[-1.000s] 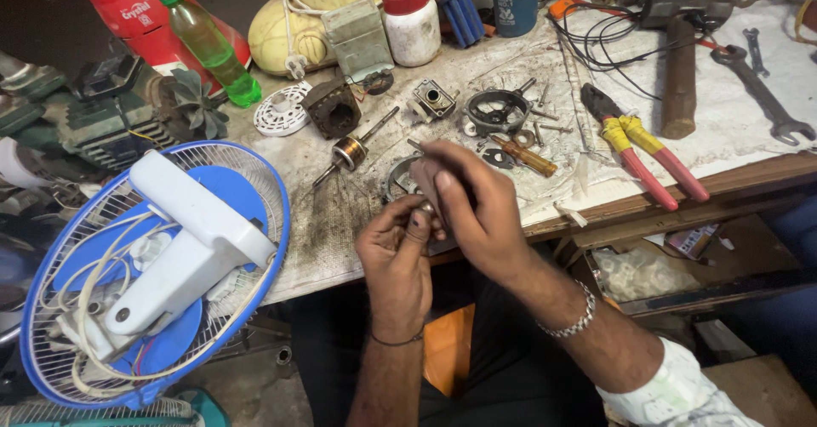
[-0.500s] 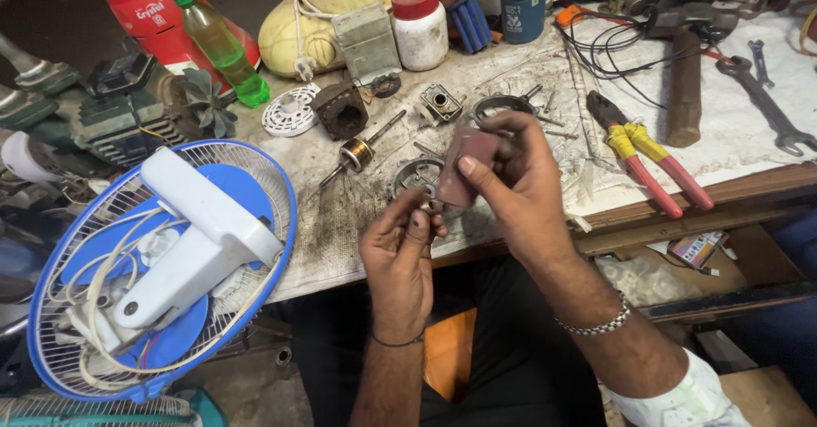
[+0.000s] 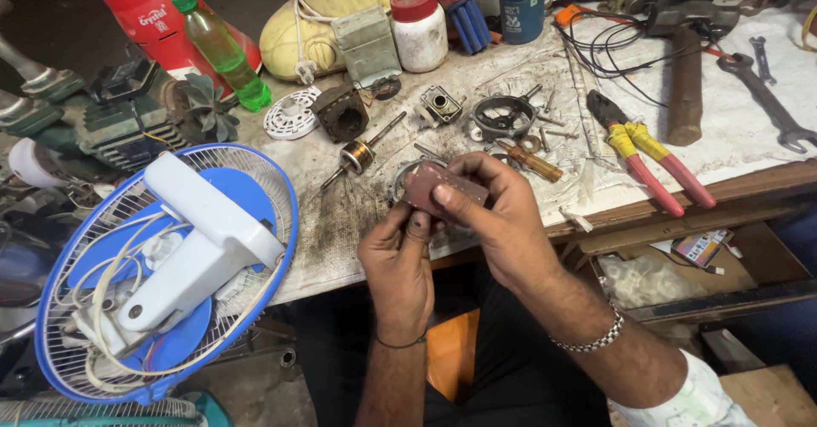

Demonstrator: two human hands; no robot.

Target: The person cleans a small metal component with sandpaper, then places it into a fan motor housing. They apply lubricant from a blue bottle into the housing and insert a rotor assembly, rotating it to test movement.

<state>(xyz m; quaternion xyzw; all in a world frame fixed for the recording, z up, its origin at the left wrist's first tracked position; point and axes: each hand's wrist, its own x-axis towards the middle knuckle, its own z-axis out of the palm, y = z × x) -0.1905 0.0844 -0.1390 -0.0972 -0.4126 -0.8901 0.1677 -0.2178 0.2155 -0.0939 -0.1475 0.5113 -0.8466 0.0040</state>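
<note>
While my right hand [image 3: 502,214] pinches the small brown block [image 3: 442,187] above the bench edge [image 3: 357,265], my left hand [image 3: 398,257] closes its fingertips on the lower corner — steadying it, tilted up for a look.

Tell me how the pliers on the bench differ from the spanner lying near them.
The pliers have red and yellow sleeved handles; the spanner is bare dark metal. The pliers are two hinged arms, handles spread apart and pointing toward the bench edge; the spanner is one slim bar with an open head at each end. The pliers look bulkier than the spanner. Both lie flat on the pale cloth, untouched by either hand.
</note>
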